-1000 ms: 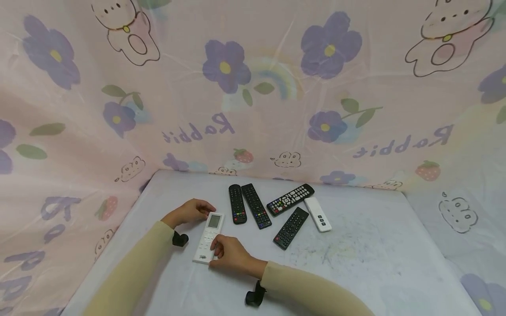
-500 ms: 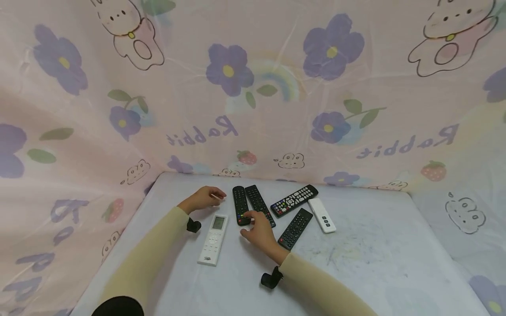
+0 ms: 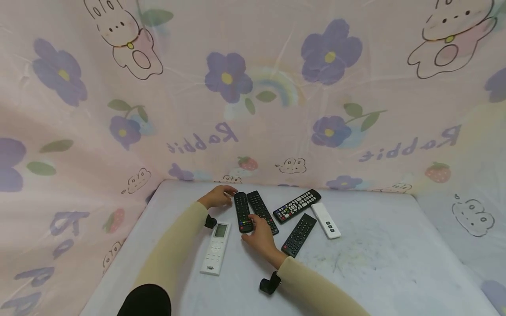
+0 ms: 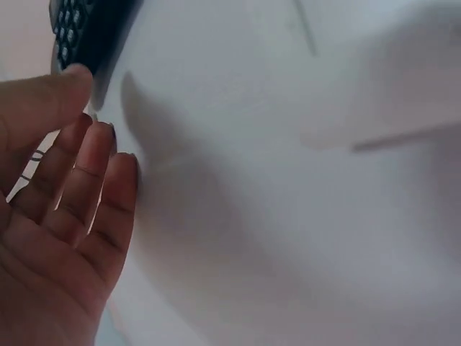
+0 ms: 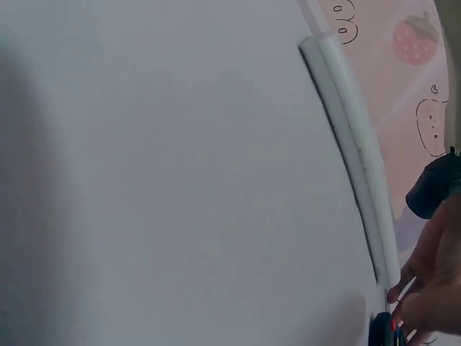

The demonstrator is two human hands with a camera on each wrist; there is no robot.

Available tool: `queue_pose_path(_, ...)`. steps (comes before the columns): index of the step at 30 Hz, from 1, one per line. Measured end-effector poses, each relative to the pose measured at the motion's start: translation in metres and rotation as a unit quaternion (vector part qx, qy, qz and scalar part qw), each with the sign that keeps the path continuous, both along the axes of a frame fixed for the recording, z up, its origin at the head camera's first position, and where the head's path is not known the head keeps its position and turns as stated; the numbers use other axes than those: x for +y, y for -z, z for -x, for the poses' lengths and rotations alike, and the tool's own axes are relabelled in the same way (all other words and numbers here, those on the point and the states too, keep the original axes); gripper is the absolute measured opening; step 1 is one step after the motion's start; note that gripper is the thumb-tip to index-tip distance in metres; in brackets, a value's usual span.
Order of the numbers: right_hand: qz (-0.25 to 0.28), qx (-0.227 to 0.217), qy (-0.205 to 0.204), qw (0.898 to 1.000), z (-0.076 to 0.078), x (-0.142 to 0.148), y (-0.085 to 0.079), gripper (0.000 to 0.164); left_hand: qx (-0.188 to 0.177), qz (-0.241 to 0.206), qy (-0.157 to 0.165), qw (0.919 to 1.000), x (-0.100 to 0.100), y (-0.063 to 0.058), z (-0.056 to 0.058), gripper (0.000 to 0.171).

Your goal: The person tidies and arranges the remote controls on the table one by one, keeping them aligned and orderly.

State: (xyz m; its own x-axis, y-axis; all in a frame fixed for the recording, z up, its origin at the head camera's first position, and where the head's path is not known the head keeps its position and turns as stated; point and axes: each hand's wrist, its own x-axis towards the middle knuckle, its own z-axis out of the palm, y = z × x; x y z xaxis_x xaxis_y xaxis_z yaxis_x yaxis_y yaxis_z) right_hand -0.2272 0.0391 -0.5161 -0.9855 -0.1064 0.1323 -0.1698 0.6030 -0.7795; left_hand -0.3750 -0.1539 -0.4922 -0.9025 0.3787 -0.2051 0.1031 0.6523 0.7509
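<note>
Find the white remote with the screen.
In the head view, the screened white remote lies left of centre, between the left sleeve and the right hand.

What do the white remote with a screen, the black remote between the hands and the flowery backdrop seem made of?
White remote: likely hard plastic, smooth, with crisp edges and an even surface. Black remote: probably plastic too, fairly matte, going by its dull, rigid-looking shell. Flowery backdrop: thin cloth or plastic sheeting, judging by its creases and faint sheen; which, I can't tell.
</note>
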Motion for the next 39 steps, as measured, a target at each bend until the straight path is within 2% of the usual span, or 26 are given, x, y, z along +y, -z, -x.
queue_pose_path(8, 0.005, 0.002, 0.005, 1.000, 0.004, -0.004, 0.004, 0.062, -0.003, 0.020, -0.008, 0.9998, 0.002, 0.000, 0.004, 0.050)
queue_pose_path(16, 0.033, -0.009, 0.003, 0.999, 0.005, -0.003, 0.006, 0.060, 0.002, 0.038, -0.001, 0.9993, 0.005, 0.000, 0.003, 0.047)
queue_pose_path(22, 0.030, -0.021, -0.010, 0.999, 0.006, -0.001, 0.004, 0.062, 0.004, 0.035, 0.003, 0.9994, 0.006, 0.000, 0.003, 0.045)
queue_pose_path(27, 0.029, -0.017, -0.011, 0.999, 0.007, -0.001, 0.002, 0.056, 0.003, 0.039, 0.003, 0.9992, 0.003, 0.002, 0.006, 0.047)
queue_pose_path(32, 0.046, -0.006, -0.001, 0.999, 0.008, -0.003, 0.003, 0.047, 0.001, 0.030, 0.001, 0.9996, -0.002, 0.004, 0.010, 0.050)
queue_pose_path(39, 0.072, -0.003, 0.001, 0.997, 0.006, -0.004, 0.003, 0.047, -0.003, 0.009, 0.011, 0.9999, -0.008, 0.001, 0.009, 0.050)
